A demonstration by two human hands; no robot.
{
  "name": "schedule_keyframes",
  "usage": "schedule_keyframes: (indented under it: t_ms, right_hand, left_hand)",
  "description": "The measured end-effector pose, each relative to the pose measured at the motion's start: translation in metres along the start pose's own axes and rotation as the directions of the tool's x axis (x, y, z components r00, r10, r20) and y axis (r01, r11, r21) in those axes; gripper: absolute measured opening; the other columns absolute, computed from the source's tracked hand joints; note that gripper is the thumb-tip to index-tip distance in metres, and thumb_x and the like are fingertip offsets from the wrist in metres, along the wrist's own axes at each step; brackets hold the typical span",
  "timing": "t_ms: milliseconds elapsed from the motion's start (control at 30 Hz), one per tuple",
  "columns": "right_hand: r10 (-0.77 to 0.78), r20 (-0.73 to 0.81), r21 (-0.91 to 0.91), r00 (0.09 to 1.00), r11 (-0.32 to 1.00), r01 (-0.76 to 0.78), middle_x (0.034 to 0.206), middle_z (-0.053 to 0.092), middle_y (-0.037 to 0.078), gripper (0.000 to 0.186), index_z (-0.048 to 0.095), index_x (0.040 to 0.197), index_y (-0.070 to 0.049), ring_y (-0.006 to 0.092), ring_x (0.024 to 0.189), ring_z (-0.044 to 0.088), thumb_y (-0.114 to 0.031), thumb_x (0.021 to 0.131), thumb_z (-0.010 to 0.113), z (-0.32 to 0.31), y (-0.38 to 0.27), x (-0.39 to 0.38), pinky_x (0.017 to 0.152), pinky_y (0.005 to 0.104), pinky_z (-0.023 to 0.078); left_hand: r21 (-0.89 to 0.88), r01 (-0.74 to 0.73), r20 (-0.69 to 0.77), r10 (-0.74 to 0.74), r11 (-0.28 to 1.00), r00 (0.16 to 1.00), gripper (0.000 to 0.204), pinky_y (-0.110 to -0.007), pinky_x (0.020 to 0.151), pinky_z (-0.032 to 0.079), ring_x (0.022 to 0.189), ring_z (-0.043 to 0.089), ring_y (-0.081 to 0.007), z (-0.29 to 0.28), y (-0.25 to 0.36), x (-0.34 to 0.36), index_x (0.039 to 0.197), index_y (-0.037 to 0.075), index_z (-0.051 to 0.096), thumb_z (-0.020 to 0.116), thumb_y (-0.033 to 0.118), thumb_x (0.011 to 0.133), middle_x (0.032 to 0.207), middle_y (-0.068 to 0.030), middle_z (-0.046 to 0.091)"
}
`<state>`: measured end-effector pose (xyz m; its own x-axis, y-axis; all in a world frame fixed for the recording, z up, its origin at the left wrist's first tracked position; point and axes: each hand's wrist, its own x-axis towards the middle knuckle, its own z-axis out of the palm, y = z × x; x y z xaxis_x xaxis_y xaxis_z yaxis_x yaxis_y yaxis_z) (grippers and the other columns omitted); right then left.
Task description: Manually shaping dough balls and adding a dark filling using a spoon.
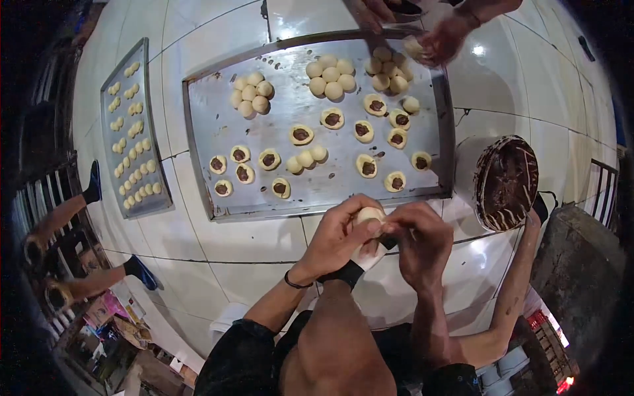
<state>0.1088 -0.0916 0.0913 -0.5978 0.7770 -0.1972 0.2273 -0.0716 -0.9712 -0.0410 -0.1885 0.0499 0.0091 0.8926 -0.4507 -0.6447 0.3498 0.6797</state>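
Observation:
My left hand [340,237] and my right hand [422,241] meet below the near edge of a large metal tray [211,178], both closed round a pale dough ball [368,215]. The right fingertips pinch its side. On the tray lie clusters of plain dough balls [331,77] and several flattened dough pieces with dark brown filling [301,134]. To the right stands a tub [465,181] coated inside with dark chocolate-like paste [505,178].
A narrower tray [105,132] with small dough pieces lies at the left. Another person's hands [449,39] work at the top right, one holding dough. Someone's legs [92,287] reach in at left. My legs lie below on the white tiled floor [238,237].

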Motion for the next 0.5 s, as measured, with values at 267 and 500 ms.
schedule_keyframes:
  t_ms: [267,500]
  right_hand:
    - [0.170,-0.134,-0.004,0.976,0.985,-0.173,0.120,0.067,0.013,0.040,0.063,0.121,0.004,0.0121,0.071,0.058,0.014,0.084,0.053,0.036,0.007,-0.003,0.062,0.0247,0.048]
    - [0.409,0.056,0.429,0.911,0.814,-0.392,0.119,0.067,0.014,0.046,0.056,0.129,0.004,0.0127,0.067,0.058,0.009,0.084,0.048,0.034,0.051,-0.014,0.059,0.0216,0.047]
  left_hand:
    - [0.647,-0.169,-0.147,0.339,0.743,0.929,0.045,-0.025,0.085,0.049,0.108,0.057,-0.0160,-0.012,-0.017,0.006,0.140,0.001,0.056,0.062,0.000,0.095,0.129,-0.0119,0.055]
    - [0.746,-0.082,-0.423,0.566,0.661,0.708,0.059,-0.031,0.086,0.050,0.105,0.056,-0.0225,-0.068,-0.054,0.005,0.146,0.008,0.054,0.069,0.005,0.089,0.138,-0.0124,0.050]
